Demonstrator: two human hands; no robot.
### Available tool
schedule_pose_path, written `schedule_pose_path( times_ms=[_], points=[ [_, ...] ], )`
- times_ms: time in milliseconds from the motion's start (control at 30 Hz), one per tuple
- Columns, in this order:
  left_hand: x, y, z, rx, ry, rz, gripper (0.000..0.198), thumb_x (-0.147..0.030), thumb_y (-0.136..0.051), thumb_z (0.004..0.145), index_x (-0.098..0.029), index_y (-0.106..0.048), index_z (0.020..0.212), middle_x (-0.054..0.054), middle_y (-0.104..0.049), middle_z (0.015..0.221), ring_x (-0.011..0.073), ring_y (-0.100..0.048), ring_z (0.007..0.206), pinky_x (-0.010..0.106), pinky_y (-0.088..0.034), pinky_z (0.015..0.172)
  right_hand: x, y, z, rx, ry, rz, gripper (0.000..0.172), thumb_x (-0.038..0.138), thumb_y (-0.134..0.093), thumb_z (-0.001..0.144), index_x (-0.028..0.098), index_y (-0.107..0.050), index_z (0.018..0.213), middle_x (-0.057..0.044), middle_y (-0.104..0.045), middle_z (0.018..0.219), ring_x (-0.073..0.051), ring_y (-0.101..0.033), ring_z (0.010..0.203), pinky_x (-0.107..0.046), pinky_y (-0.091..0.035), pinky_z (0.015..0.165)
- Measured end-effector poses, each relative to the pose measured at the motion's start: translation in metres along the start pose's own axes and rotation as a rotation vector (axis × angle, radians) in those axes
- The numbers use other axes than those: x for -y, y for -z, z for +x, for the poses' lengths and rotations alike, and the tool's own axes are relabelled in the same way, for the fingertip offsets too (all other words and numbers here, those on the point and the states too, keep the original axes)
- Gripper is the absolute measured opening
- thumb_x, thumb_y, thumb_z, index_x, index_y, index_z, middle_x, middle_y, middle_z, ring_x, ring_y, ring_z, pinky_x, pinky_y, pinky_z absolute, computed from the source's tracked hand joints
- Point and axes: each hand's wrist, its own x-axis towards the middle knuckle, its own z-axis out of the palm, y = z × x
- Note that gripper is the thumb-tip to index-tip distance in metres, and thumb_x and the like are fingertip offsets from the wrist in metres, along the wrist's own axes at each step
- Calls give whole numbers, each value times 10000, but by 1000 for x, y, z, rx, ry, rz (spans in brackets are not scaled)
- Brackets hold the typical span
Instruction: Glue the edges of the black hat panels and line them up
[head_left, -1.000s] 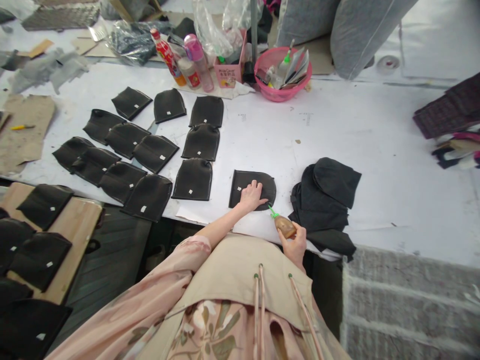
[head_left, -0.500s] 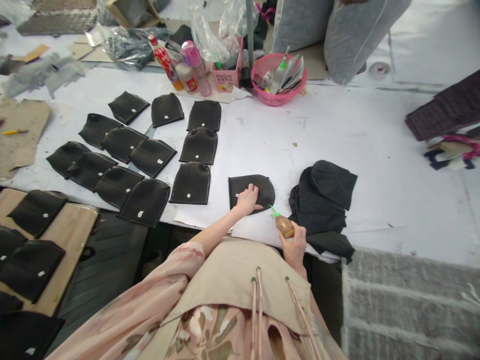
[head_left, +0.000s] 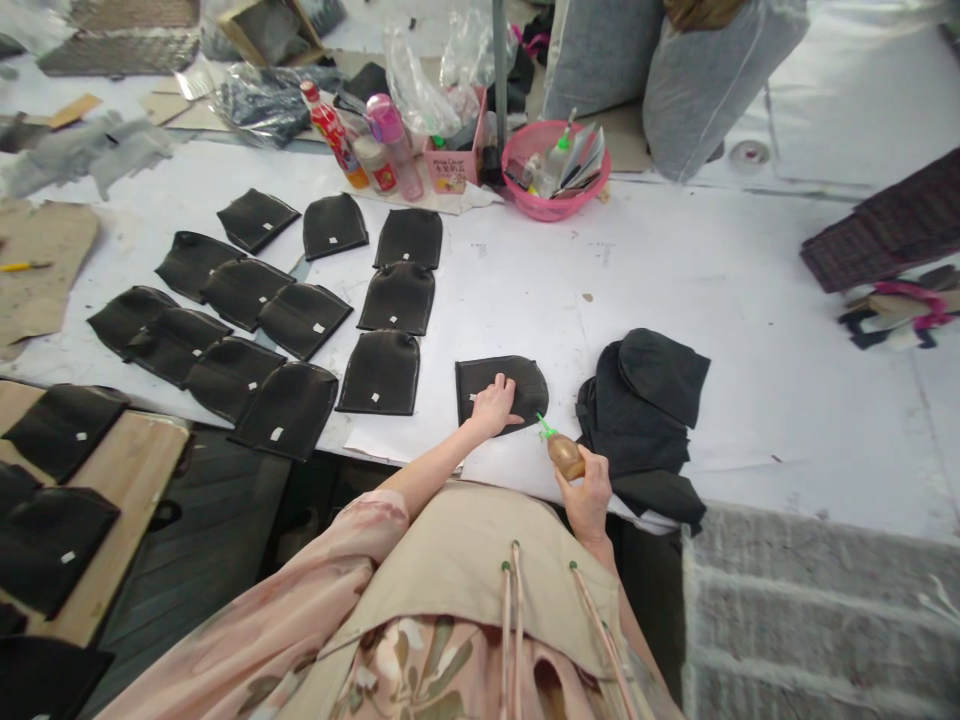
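Table (head_left: 750,400) fills the frame's middle; right of centre lies black fabric pile (head_left: 641,425). Near centre, black piece (head_left: 531,385) lies flat under left hand (head_left: 493,408), thumb apart, not clamped. Right hand (head_left: 587,492) is closed around brown bottle (head_left: 564,456), green nozzle (head_left: 546,428) at piece's curved side. Edge work seems in hand; next move calls for steady nozzle.

The pink box (head_left: 452,168) seems to read "Milk Cover"; the Chinese characters below are too blurred
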Motion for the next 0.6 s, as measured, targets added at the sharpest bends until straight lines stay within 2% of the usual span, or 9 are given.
schedule_pose_path(
  times_ms=[233, 600],
  points=[
    [-1, -1, -1, -2, 12, 0, 676, -539, -755, 704, -179, -446, 1185, 147, -465, 1243, 270, -602, 1019, 324, -503, 794, -1, -3, 3, 14, -5, 7, 412, 390, -597, 865, 174, -515, 1206, -93, -546, 992, -238, -540, 936, -388, -499, 829],
    [-3, 4, -2, 26, 29, 11, 683, -549, -742, 716, -189, -432, 1207, 150, -450, 1280, 265, -596, 1037, 322, -504, 814, -4, 1, -7, -14, -16, -22, 429, 410, -604, 863, 157, -523, 1201, -91, -543, 960, -234, -538, 911, -374, -498, 800]
  ],
)
